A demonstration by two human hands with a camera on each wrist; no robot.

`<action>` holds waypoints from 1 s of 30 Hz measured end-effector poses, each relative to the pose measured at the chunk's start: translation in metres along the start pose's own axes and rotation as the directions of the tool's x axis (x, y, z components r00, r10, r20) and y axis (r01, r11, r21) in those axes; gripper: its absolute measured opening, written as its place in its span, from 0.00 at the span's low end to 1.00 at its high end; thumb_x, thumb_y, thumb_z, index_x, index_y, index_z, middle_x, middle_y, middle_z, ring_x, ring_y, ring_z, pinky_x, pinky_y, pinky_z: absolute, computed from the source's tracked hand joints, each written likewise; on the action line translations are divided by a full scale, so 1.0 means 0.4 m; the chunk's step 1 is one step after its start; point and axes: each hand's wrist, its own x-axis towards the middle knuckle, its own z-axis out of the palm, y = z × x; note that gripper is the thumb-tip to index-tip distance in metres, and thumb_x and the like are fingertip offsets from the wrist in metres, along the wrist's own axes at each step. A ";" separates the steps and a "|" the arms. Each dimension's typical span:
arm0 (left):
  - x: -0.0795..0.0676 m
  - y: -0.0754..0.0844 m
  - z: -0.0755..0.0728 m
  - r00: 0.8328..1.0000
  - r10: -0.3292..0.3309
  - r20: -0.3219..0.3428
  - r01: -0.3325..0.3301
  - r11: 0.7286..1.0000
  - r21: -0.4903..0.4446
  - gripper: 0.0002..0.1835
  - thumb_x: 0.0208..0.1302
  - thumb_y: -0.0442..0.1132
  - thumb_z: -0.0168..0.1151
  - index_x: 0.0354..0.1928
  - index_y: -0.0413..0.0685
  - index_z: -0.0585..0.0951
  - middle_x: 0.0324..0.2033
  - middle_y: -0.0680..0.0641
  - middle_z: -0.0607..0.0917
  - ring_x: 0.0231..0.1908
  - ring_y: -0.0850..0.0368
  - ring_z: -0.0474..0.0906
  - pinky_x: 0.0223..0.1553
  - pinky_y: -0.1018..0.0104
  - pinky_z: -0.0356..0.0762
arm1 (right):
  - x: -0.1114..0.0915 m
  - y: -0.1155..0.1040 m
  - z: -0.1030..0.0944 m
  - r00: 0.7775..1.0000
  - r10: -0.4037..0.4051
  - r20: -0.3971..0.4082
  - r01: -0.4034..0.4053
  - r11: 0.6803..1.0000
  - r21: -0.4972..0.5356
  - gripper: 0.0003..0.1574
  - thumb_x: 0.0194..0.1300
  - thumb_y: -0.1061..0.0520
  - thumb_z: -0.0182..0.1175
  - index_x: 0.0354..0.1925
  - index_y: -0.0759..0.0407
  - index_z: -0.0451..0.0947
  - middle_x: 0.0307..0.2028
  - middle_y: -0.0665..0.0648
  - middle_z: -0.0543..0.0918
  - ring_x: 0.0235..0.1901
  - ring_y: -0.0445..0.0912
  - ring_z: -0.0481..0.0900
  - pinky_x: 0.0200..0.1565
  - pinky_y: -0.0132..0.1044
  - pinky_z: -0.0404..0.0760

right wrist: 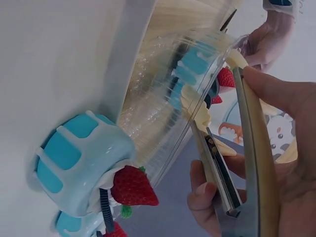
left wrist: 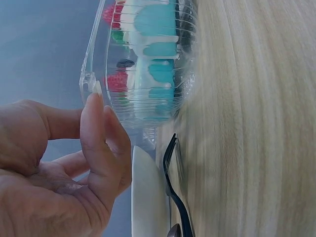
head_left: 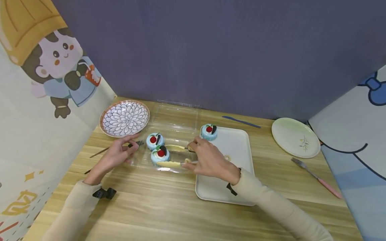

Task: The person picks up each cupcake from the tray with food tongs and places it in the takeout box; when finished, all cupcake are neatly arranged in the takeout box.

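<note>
My right hand (head_left: 211,159) grips a pair of tongs (right wrist: 254,163) with cream-coloured tips. The tips reach either side of a blue cupcake (head_left: 160,155) topped with a red berry and a dark cookie. A second blue cupcake (head_left: 154,140) sits right behind it. Both are in a clear plastic box (left wrist: 148,106), its lid (head_left: 176,117) folded back. At the box's left rim, my left hand (head_left: 116,152) pinches the edge between thumb and finger. Another blue cupcake (head_left: 209,132) is on the white tray (head_left: 223,197); in the right wrist view, one cupcake (right wrist: 84,163) looms large with another partly visible below.
A flower-patterned bowl (head_left: 124,118) stands at the back left, near a dark fork (left wrist: 174,182). Along the back lies a blue knife (head_left: 241,122). To the right are a pale green plate (head_left: 295,137) and a fork with a pink handle (head_left: 316,179). A dark wall closes the back.
</note>
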 end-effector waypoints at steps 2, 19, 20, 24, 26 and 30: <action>0.001 0.000 -0.001 1.000 -0.003 0.003 0.003 1.000 -0.004 0.31 0.71 0.30 0.53 0.74 0.43 0.61 0.49 0.34 0.74 0.28 0.55 0.79 0.20 0.63 0.82 | 0.001 0.005 -0.002 1.000 0.016 0.019 -0.016 1.000 0.021 0.42 0.56 0.30 0.66 0.56 0.57 0.79 0.44 0.51 0.76 0.35 0.41 0.74 0.36 0.32 0.78; -0.003 -0.004 -0.002 1.000 -0.005 0.008 0.005 1.000 -0.014 0.31 0.71 0.31 0.54 0.74 0.42 0.61 0.50 0.34 0.73 0.27 0.56 0.78 0.20 0.63 0.81 | -0.029 0.028 -0.035 0.998 0.069 0.002 -0.069 0.995 0.069 0.44 0.56 0.26 0.64 0.60 0.52 0.76 0.54 0.53 0.76 0.43 0.47 0.79 0.44 0.43 0.83; -0.002 -0.004 -0.002 1.000 -0.004 0.010 0.004 1.000 -0.015 0.31 0.71 0.30 0.54 0.74 0.42 0.61 0.50 0.33 0.73 0.27 0.56 0.78 0.20 0.63 0.81 | -0.034 0.033 -0.040 0.997 0.074 -0.020 -0.072 0.995 0.067 0.44 0.55 0.26 0.64 0.60 0.51 0.77 0.53 0.53 0.76 0.43 0.47 0.78 0.45 0.43 0.83; 0.001 -0.006 0.000 1.000 -0.002 0.010 0.002 1.000 -0.017 0.31 0.70 0.30 0.54 0.73 0.43 0.61 0.49 0.33 0.73 0.27 0.55 0.79 0.20 0.63 0.81 | -0.063 0.061 -0.064 0.991 0.091 -0.097 -0.084 0.994 0.068 0.42 0.54 0.27 0.65 0.57 0.51 0.78 0.46 0.51 0.76 0.36 0.44 0.74 0.37 0.38 0.78; 0.001 -0.005 0.001 1.000 0.000 0.009 0.000 1.000 -0.017 0.31 0.70 0.30 0.54 0.73 0.42 0.62 0.49 0.33 0.73 0.27 0.56 0.79 0.20 0.63 0.81 | -0.080 0.080 -0.077 0.987 0.098 -0.124 -0.090 0.994 0.065 0.40 0.54 0.27 0.66 0.55 0.51 0.79 0.43 0.50 0.75 0.34 0.43 0.71 0.35 0.35 0.75; -0.001 -0.004 -0.002 1.000 0.010 0.008 -0.010 1.000 -0.008 0.31 0.71 0.31 0.54 0.73 0.41 0.61 0.48 0.34 0.73 0.28 0.56 0.79 0.20 0.64 0.81 | -0.125 0.121 -0.104 0.978 0.130 -0.165 -0.125 0.991 0.043 0.38 0.55 0.28 0.65 0.53 0.53 0.80 0.44 0.49 0.75 0.33 0.41 0.69 0.35 0.34 0.72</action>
